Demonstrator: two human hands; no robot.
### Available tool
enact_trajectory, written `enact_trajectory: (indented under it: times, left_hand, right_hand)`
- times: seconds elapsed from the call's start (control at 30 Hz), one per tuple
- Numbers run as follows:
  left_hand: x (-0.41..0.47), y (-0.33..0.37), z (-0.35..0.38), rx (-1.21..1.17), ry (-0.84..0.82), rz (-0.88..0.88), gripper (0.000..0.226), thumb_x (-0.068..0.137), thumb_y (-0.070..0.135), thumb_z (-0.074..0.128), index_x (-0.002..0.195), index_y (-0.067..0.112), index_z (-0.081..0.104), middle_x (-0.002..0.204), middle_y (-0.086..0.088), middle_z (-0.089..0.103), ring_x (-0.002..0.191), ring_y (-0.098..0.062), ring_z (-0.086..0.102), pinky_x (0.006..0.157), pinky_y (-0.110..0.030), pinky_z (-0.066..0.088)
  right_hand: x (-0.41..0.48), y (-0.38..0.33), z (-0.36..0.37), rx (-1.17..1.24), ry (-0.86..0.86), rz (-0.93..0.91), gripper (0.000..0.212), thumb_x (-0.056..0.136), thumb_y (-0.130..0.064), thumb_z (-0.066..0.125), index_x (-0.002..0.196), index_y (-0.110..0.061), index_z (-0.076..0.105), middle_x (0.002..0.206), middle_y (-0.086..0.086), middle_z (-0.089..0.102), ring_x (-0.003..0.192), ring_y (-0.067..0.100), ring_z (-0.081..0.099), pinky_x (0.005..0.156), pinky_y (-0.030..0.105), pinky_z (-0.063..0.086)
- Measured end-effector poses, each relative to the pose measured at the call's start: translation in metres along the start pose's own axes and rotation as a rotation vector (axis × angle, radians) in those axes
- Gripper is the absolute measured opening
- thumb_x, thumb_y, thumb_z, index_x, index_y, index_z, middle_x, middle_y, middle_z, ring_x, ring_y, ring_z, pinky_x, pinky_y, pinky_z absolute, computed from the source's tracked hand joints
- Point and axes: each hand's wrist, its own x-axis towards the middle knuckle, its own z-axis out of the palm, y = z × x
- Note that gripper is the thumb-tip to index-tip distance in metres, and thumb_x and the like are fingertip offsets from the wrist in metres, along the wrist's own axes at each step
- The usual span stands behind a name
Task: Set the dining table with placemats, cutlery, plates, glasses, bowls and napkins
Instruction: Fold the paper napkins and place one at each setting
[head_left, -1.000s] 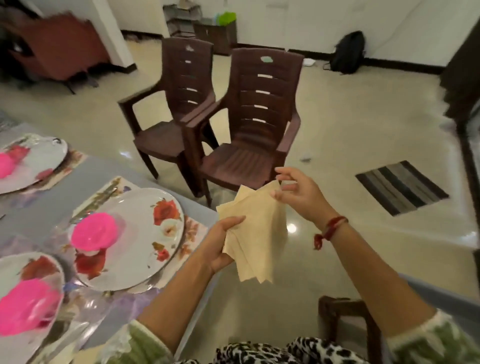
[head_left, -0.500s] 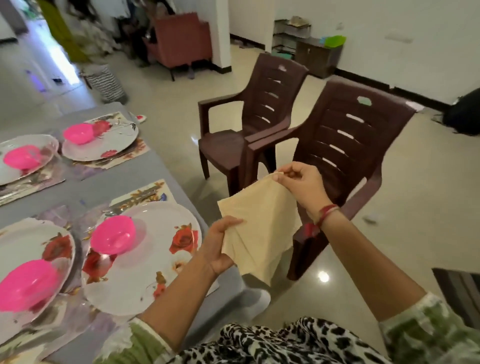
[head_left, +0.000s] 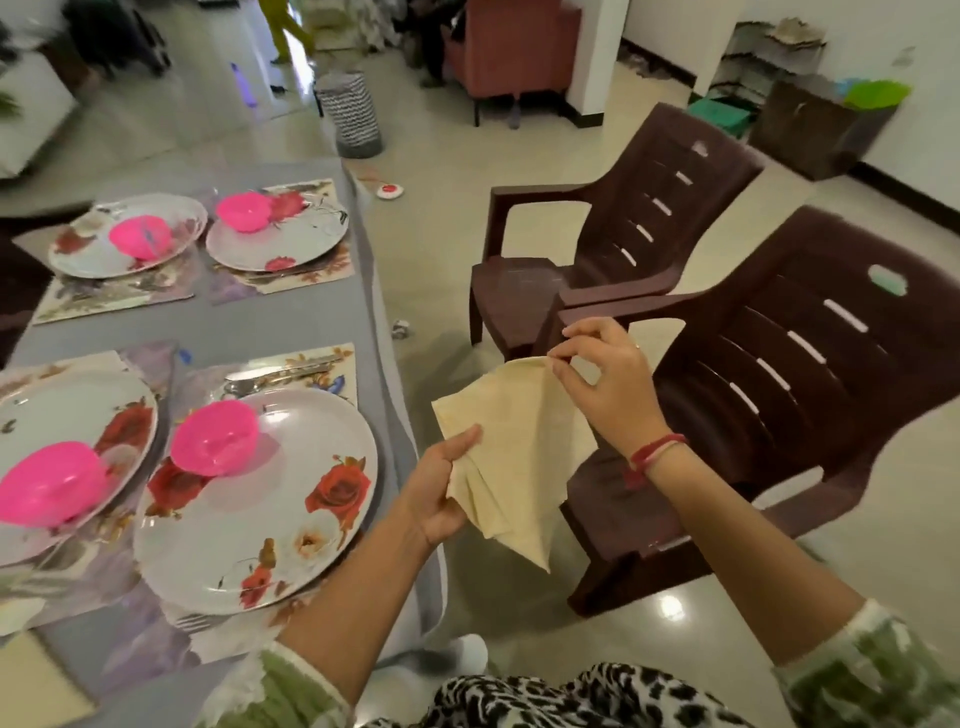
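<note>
A stack of cream napkins (head_left: 514, 441) hangs in the air just right of the table edge. My left hand (head_left: 436, 491) grips the stack at its lower left, thumb on top. My right hand (head_left: 605, 384) pinches the upper corner of the top napkin. On the grey table (head_left: 291, 317) lie several floral placemats, each with a white rose-patterned plate (head_left: 291, 509) and a pink bowl (head_left: 214, 437) on it. Cutlery (head_left: 275, 375) lies on the near mat above the plate.
Two brown plastic armchairs (head_left: 779, 395) stand on the tiled floor to my right, close to the table. A patterned basket (head_left: 350, 114) and a red armchair (head_left: 514, 47) stand farther back. A dark cabinet with a green item sits at the far right wall.
My view has swung left, bringing more of the table and its far place settings into sight. Both hands keep hold of the napkins; my right hand has lifted the top corner slightly.
</note>
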Motion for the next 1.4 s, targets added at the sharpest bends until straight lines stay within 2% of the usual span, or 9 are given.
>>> enact_trajectory:
  times: [0.27,0.4,0.5,0.6,0.7,0.83,0.93,1.23,1.4]
  left_hand:
    - [0.023,0.035,0.000,-0.064,0.046,0.129,0.026,0.094,0.021,0.049,0.117,0.009,0.057,0.096,-0.015,0.071,0.087,-0.030,0.069,0.077,-0.044,0.056]
    - [0.031,0.048,-0.003,-0.075,0.045,0.124,0.035,0.088,0.020,0.056,0.121,0.007,0.056,0.108,-0.017,0.069,0.100,-0.032,0.065,0.090,-0.048,0.049]
    - [0.036,0.057,-0.013,-0.070,0.054,0.132,0.049,0.083,0.020,0.059,0.130,0.009,0.051,0.121,-0.018,0.063,0.111,-0.034,0.060,0.094,-0.051,0.047]
    - [0.038,0.067,-0.025,-0.071,0.069,0.130,0.051,0.083,0.021,0.060,0.132,0.009,0.050,0.122,-0.017,0.063,0.108,-0.033,0.062,0.088,-0.049,0.054]
    - [0.038,0.074,-0.034,-0.030,0.091,0.103,0.042,0.087,0.023,0.058,0.126,0.007,0.053,0.116,-0.017,0.066,0.104,-0.032,0.064,0.090,-0.048,0.051]
    - [0.037,0.078,-0.044,-0.074,0.088,0.135,0.044,0.088,0.021,0.061,0.129,0.007,0.051,0.119,-0.018,0.064,0.105,-0.033,0.064,0.089,-0.049,0.053]
    - [0.035,0.080,-0.051,-0.096,0.091,0.163,0.039,0.086,0.022,0.057,0.123,0.009,0.053,0.109,-0.016,0.069,0.097,-0.031,0.067,0.084,-0.045,0.056]
    - [0.018,0.067,-0.053,-0.122,0.143,0.242,0.034,0.091,0.018,0.054,0.124,0.010,0.053,0.106,-0.015,0.071,0.095,-0.030,0.069,0.087,-0.049,0.051]
    - [0.004,0.054,-0.051,-0.183,0.112,0.282,0.062,0.086,0.018,0.061,0.142,0.009,0.038,0.136,-0.021,0.053,0.122,-0.038,0.053,0.101,-0.055,0.044]
  right_hand:
    - [0.024,-0.003,0.011,0.320,-0.385,-0.120,0.008,0.087,-0.021,0.063,0.093,-0.019,0.058,0.104,-0.004,0.065,0.095,0.003,0.059,0.079,0.013,0.043]
    - [0.053,0.012,0.030,0.473,-0.474,0.188,0.042,0.077,-0.037,0.076,0.109,-0.028,0.050,0.104,-0.003,0.063,0.093,0.009,0.063,0.078,0.025,0.053]
    - [0.078,0.025,0.035,0.632,-0.673,0.425,0.072,0.066,-0.020,0.085,0.124,-0.032,0.044,0.107,0.002,0.067,0.097,0.013,0.066,0.079,0.025,0.055]
    - [0.094,0.036,0.042,0.578,-0.847,0.516,0.069,0.072,-0.001,0.077,0.131,-0.016,0.044,0.088,-0.002,0.069,0.081,0.007,0.068,0.067,0.020,0.054]
    - [0.106,0.043,0.061,0.590,-0.812,0.558,0.068,0.070,0.000,0.078,0.129,-0.014,0.047,0.095,0.004,0.072,0.090,0.016,0.070,0.081,0.034,0.057]
    - [0.119,0.034,0.083,0.601,-0.867,0.553,0.058,0.072,0.003,0.077,0.120,-0.018,0.053,0.106,0.004,0.070,0.099,0.015,0.067,0.081,0.025,0.056]
    - [0.115,0.028,0.099,0.646,-0.940,0.614,0.049,0.070,-0.014,0.079,0.115,-0.012,0.061,0.113,0.010,0.068,0.106,0.024,0.065,0.095,0.039,0.052]
    - [0.093,0.006,0.121,0.464,-0.432,0.224,0.016,0.077,-0.018,0.078,0.085,-0.008,0.068,0.083,0.008,0.065,0.077,0.019,0.059,0.073,0.033,0.049]
    - [0.095,0.005,0.108,0.574,-0.890,0.592,0.048,0.072,-0.033,0.078,0.110,-0.007,0.063,0.106,0.010,0.068,0.099,0.024,0.065,0.089,0.037,0.052]
